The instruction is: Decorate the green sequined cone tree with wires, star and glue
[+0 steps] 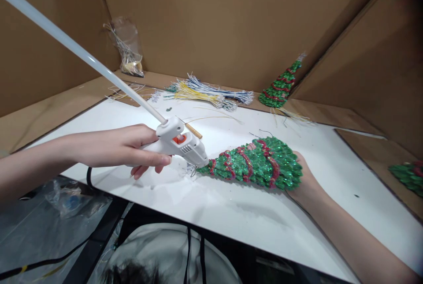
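Observation:
My left hand is wrapped round the handle of a white hot glue gun. A long translucent glue stick juts from its back end toward the upper left. The gun's nose is at the narrow tip of a glittery green Christmas tree ornament with red garlands; whether they touch I cannot tell. The tree lies tilted on its side, tip to the left. My right hand grips its wide base, the fingers mostly hidden behind it. Thin wire ends stick out near the tip and above the tree.
Bundles of yellow, white and blue wires lie at the back of the white board. A second tree leans by the cardboard wall. Part of another tree shows at right. A plastic bag stands in the back left corner.

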Demonstrator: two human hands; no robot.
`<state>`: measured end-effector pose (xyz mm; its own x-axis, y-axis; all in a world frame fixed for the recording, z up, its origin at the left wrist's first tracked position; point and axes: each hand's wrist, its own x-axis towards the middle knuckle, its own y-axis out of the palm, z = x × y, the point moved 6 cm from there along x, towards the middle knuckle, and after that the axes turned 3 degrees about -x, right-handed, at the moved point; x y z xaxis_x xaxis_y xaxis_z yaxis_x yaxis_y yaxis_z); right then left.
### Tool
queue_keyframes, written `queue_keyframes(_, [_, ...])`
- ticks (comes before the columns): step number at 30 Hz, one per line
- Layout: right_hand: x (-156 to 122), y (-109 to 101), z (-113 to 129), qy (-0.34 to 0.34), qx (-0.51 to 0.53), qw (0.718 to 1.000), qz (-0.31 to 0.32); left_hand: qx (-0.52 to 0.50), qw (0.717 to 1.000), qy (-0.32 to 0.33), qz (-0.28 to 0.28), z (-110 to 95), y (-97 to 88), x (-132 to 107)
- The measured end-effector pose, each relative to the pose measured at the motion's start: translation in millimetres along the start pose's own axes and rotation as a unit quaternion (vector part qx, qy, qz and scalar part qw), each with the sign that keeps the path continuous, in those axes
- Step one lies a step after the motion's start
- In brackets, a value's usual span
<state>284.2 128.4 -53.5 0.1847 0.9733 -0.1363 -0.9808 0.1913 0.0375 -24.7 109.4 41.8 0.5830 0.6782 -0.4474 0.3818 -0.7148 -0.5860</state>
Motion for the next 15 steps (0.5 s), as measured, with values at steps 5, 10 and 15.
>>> queue_keyframes(5, [0.7,-1.4,-1.9,0.006,0.001,1.000,-0.006,-0.006,1.000,0.002,0.001,-0.1,-0.2,-1.1])
queue_keyframes(10, [1.2,-2.2,-2.4,0.001,-0.013,1.000,0.006,-0.010,1.000,0.000,0.005,0.0,0.5,-1.8])
queue_keyframes(15, [0.6,-0.7,-1.9,-0.019,-0.027,0.999,0.025,-0.015,1.000,-0.007,0.008,2.4,0.0,0.1])
